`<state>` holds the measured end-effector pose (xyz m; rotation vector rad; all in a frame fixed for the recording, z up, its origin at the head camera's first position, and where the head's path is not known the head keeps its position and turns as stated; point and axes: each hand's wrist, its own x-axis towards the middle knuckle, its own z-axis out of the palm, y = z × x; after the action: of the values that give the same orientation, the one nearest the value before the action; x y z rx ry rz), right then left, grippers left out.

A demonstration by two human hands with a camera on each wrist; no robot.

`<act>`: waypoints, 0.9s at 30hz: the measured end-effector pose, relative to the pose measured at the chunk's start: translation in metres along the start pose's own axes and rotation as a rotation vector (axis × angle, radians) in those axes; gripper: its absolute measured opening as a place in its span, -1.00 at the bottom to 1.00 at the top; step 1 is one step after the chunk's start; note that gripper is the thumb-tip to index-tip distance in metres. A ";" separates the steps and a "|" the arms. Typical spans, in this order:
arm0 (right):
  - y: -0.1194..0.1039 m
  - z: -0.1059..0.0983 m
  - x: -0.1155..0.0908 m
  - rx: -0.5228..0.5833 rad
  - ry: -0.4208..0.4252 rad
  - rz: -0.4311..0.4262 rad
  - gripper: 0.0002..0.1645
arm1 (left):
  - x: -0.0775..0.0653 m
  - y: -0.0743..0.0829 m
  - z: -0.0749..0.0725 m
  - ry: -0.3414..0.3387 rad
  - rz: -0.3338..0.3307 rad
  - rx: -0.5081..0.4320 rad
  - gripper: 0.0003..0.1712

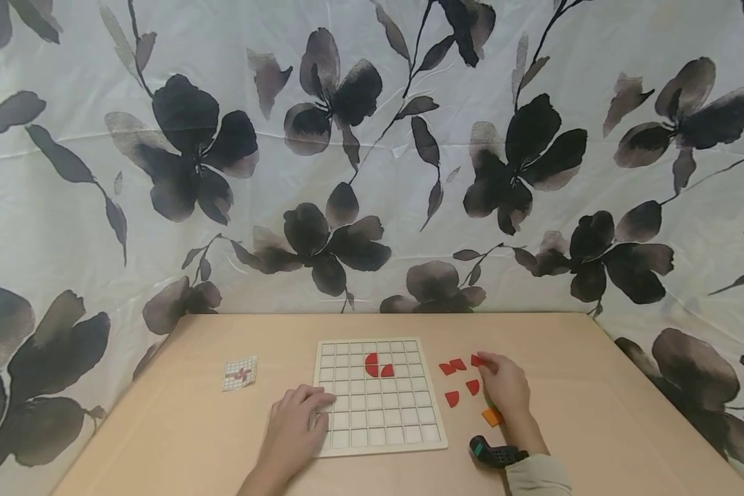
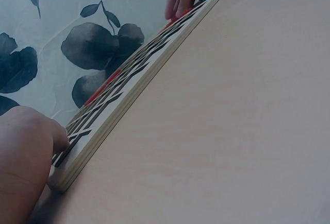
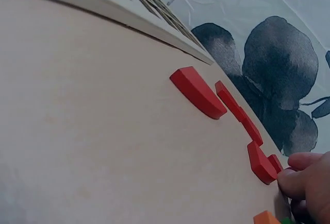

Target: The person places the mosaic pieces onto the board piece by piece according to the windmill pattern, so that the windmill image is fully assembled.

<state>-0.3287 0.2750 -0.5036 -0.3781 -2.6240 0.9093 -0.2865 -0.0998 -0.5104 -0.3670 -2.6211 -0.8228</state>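
Note:
A white gridded board (image 1: 384, 451) lies on the table with red quarter-circle pieces (image 1: 372, 370) in cells of its upper part. My left hand (image 1: 295, 424) rests on the board's left edge, fingers reaching over its outermost cells. To the right of the board, my right hand (image 1: 507, 389) pinches a red piece (image 1: 475, 360) between thumb and fingertips, which partly cover it. Several more red pieces (image 1: 452, 399) lie loose between the board and that hand. The right wrist view shows them as thick, flat blocks (image 3: 198, 92) with a curved side.
An orange piece (image 1: 491, 417) lies under the right wrist, beside the black wrist strap (image 1: 499, 455). Left of the board is a small card (image 1: 240, 374) with a grid and red pattern. A flower-printed cloth (image 1: 347, 172) hangs behind the wooden table (image 1: 161, 413).

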 end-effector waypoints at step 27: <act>-0.003 -0.004 0.006 -0.082 -0.065 0.030 -0.55 | 0.001 -0.001 0.001 0.022 0.015 0.013 -0.75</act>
<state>-0.3335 0.2773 -0.4977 -0.4158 -2.7284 0.8393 -0.2877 -0.0995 -0.5115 -0.3711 -2.5996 -0.7995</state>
